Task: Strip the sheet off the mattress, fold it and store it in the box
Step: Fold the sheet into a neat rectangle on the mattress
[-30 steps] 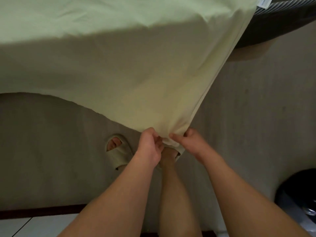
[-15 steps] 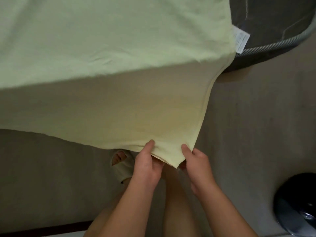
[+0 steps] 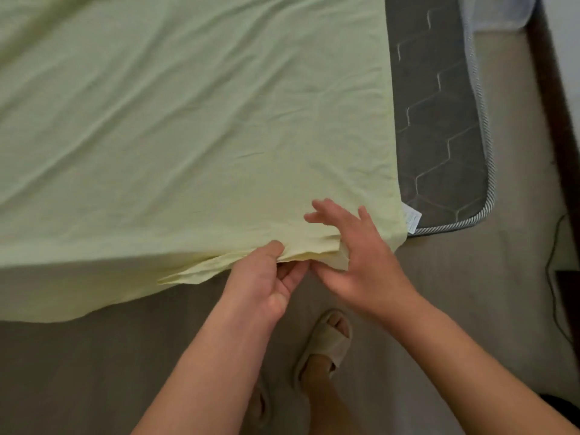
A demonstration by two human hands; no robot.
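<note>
Two hands: shown at the sheet's near edge.
Sheet (image 3: 188,120): spread over the mattress (image 3: 439,120), its edge hanging down the side.
Left hand (image 3: 266,277): closed, layered edge pinched.
Right hand (image 3: 354,255): fingers splayed wide, nothing clearly held.
Advice: layers were best aligned and smoothed flat before folding further.

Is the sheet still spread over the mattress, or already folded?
Mostly spread. The sheet lies flat across the mattress, whose right strip is bare; only its near corner is bunched between both hands.
</note>
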